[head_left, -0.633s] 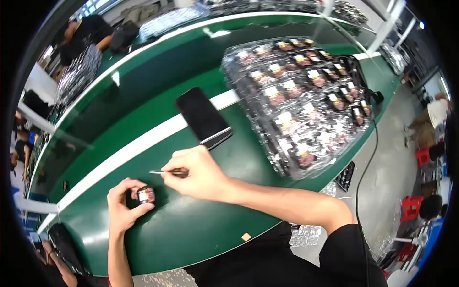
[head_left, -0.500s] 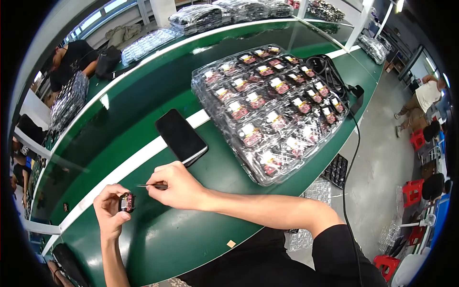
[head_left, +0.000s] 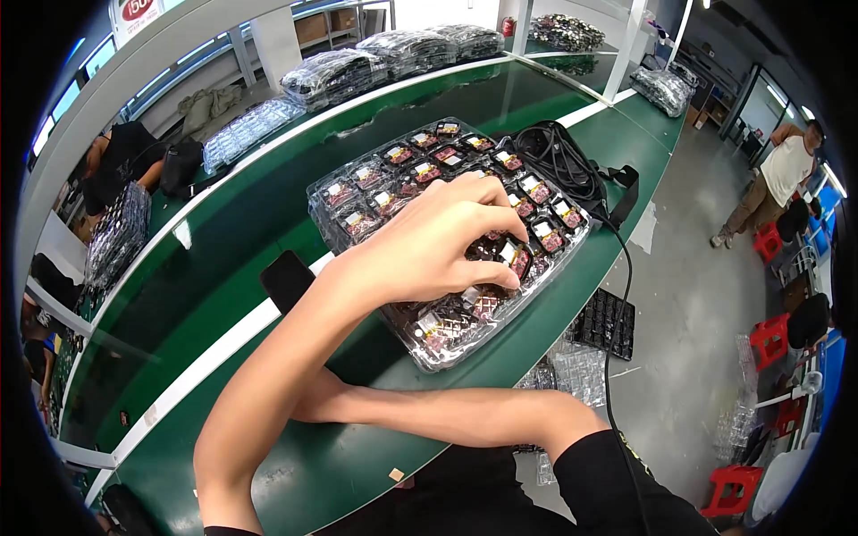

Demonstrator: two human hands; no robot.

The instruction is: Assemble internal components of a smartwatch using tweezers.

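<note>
My left hand [head_left: 456, 234] reaches over a clear plastic tray [head_left: 420, 353] full of small electronic modules in black frames. Its thumb and fingers curve around one module [head_left: 516, 256] near the tray's right side, with a fingertip on either edge; whether it is lifted off the tray is hard to see. Crossing beneath my left forearm, my right hand [head_left: 319, 395] shows only around the wrist, and its fingers are hidden, so any tool in them is out of sight. A black phone [head_left: 288, 281] lies left of the tray, partly covered by my left forearm.
A black cable bundle [head_left: 559, 165] sits behind the tray, its cord running down the table's right edge. A small tan square [head_left: 396, 474] lies near the front edge. Bagged stacks [head_left: 335, 76] line the far side. A person [head_left: 778, 174] stands at right, beyond red stools [head_left: 733, 489].
My left hand has gone from the lower left up and right to the tray. My right hand is now behind the left forearm. The view has shifted, and the tray appears further left.
</note>
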